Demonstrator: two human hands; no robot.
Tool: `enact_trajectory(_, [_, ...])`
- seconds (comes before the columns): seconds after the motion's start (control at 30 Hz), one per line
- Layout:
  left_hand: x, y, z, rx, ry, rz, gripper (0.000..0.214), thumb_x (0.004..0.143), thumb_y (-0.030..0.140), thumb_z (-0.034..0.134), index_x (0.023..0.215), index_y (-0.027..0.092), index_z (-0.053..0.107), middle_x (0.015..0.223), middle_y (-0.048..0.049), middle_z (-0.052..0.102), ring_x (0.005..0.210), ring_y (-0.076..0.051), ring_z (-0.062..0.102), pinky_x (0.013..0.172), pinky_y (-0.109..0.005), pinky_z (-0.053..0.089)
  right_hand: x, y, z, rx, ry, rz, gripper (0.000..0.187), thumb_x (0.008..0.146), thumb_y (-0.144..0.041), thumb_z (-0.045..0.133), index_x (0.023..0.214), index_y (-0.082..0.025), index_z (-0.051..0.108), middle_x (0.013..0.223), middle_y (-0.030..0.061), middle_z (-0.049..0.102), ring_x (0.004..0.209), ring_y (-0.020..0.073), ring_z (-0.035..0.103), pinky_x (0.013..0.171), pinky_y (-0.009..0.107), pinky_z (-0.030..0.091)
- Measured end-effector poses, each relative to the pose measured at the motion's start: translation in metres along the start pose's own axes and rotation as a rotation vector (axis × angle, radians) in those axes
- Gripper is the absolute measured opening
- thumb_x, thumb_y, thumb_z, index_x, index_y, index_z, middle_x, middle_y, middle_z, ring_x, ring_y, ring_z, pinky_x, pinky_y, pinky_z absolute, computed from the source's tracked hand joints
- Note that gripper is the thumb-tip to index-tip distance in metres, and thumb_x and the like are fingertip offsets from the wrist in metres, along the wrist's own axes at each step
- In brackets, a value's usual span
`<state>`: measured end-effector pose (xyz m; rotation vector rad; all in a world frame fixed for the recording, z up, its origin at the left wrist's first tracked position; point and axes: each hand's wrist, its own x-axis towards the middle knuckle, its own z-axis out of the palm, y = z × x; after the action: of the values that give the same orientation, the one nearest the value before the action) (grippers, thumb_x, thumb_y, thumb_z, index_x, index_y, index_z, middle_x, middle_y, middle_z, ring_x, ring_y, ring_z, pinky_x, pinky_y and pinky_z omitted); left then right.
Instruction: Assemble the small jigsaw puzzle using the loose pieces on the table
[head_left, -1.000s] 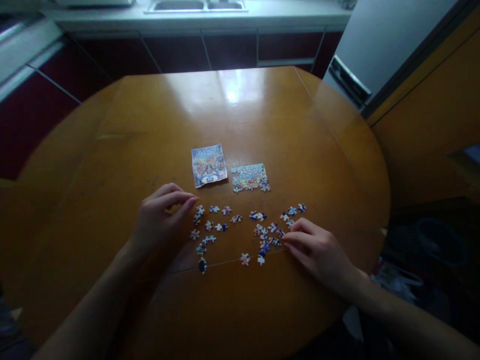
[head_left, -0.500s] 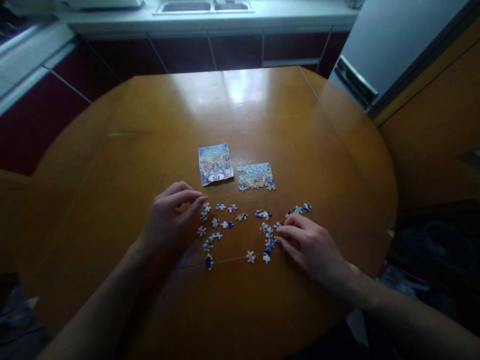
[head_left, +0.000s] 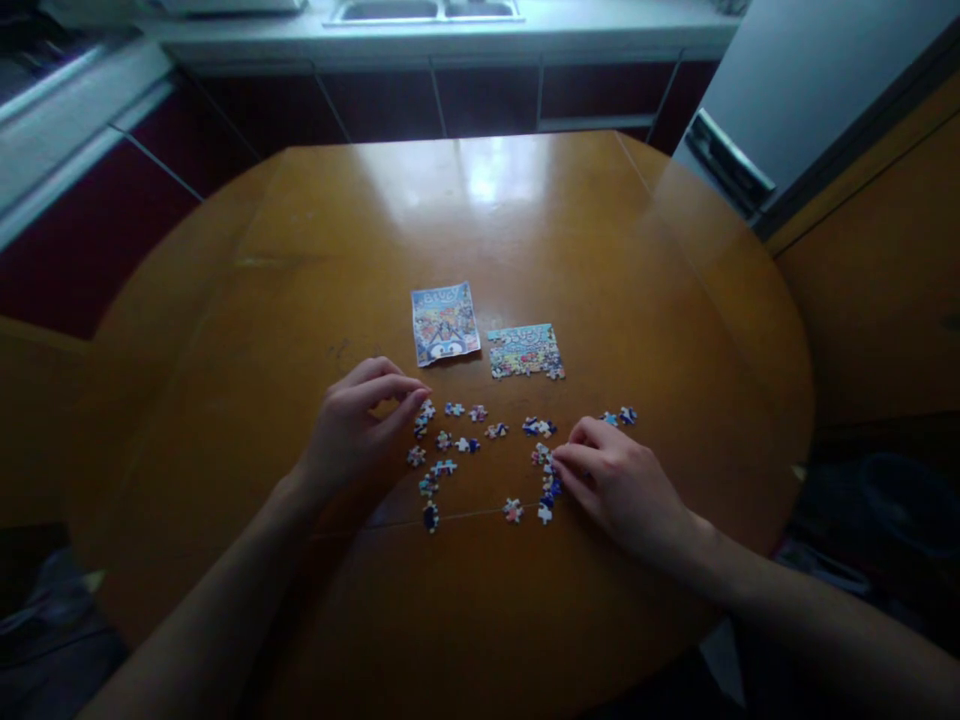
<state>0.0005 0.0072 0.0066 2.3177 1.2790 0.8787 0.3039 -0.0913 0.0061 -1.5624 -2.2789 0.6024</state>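
My left hand is at the left end of the loose pieces, thumb and index fingertips pinched together. Just below those tips lies a jigsaw piece; whether anything is between them is hidden. My right hand has its fingertips closed at a cluster of blue and white jigsaw pieces, at a piece partly covered by them. Farther back lies a partly joined jigsaw puzzle with an uneven lower edge. To its left is a creased picture sheet with a similar colourful print.
Several loose pieces are scattered between my hands, and a few more lie beyond the right one. All rest on a wooden table. Behind it are a counter with a sink and a fridge at right.
The view has shifted slightly, moving the table items rightward in the picture. Against the pieces, my right hand has moved a little left and now covers some. My left hand keeps its pinch.
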Motion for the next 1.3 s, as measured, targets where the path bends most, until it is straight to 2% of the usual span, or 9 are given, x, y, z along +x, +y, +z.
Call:
enact_trajectory(0.17, [-0.001,0.001,0.000,-0.008,0.008,0.002,0.010,0.090,0.025,0.066,0.084,0.018,0.071,0.080,-0.0008,0.061,0.071,-0.011,0.057,0.063,-0.024,0.045,0.000,-0.003,0.003,-0.024,0.021,0.017,0.017,0.096,-0.023,0.055,0.096,-0.018,0.070,0.094,0.0073,0.062,0.083,0.0190,0.055,0.074,0.033,0.048])
enact_trajectory(0.4, [-0.002,0.002,0.000,-0.012,0.004,0.000,0.010,0.090,0.025,0.066,0.084,0.018,0.071,0.079,-0.0006,0.060,0.071,-0.011,0.057,0.063,-0.025,0.044,0.002,-0.004,0.004,-0.059,0.039,0.031,0.016,0.094,-0.022,0.056,0.099,-0.017,0.071,0.095,0.0079,0.062,0.084,0.0203,0.055,0.074,0.034,0.049])
enact_trajectory(0.87, [-0.001,0.006,0.000,-0.012,-0.001,0.026,0.010,0.090,0.024,0.066,0.084,0.018,0.071,0.080,-0.0009,0.061,0.073,-0.012,0.058,0.065,-0.025,0.046,0.011,-0.019,0.008,-0.148,-0.010,0.067,0.011,0.092,-0.022,0.060,0.091,-0.017,0.069,0.094,0.0077,0.062,0.087,0.0222,0.057,0.074,0.035,0.050])
enact_trajectory(1.1, [-0.002,0.006,0.001,-0.015,-0.002,0.039,0.008,0.090,0.023,0.066,0.084,0.018,0.070,0.081,-0.0011,0.062,0.074,-0.012,0.059,0.065,-0.025,0.046,0.011,-0.021,0.015,-0.136,-0.011,0.023,0.009,0.091,-0.022,0.061,0.087,-0.017,0.068,0.092,0.0079,0.062,0.088,0.0219,0.056,0.075,0.034,0.049])
enact_trajectory(1.3, [-0.002,0.004,0.002,-0.014,-0.014,0.028,0.008,0.090,0.023,0.066,0.085,0.018,0.070,0.082,-0.0010,0.062,0.073,-0.012,0.058,0.066,-0.025,0.046,0.009,-0.016,0.020,-0.032,0.034,-0.058,0.012,0.093,-0.019,0.056,0.092,-0.018,0.068,0.093,0.0073,0.062,0.087,0.0198,0.054,0.074,0.032,0.047])
